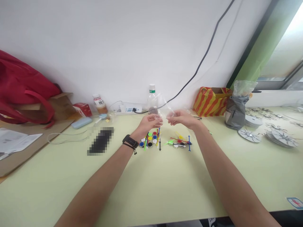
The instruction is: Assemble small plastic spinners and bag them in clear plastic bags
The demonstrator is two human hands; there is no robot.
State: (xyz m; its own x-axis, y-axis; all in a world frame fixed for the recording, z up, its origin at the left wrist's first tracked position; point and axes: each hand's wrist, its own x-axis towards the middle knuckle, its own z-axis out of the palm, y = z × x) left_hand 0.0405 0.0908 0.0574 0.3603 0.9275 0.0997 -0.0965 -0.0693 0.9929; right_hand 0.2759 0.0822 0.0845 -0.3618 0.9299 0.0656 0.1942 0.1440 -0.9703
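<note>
Between my hands, above the table, a clear thin plastic bag [163,104] is stretched, its outline faint against the wall. My left hand [149,124], with a black watch on the wrist, pinches one side of it. On the other side, the fingers of my right hand [181,118] are closed on the bag too. Beneath my left hand lies a cluster of coloured round pieces [154,137] with thin plastic arrows [160,143] beside them. A second, looser group holds a blue arrow [189,143], a green piece [169,142] and several others, below my right hand.
Behind my hands stand a clear bottle [152,97] and a power strip [129,109]. A labelled bottle [99,104], red box [82,109] and blurred dark object [100,142] are left. Rightward are a striped bag [208,102], grey bag [235,112] and several discs [249,135].
</note>
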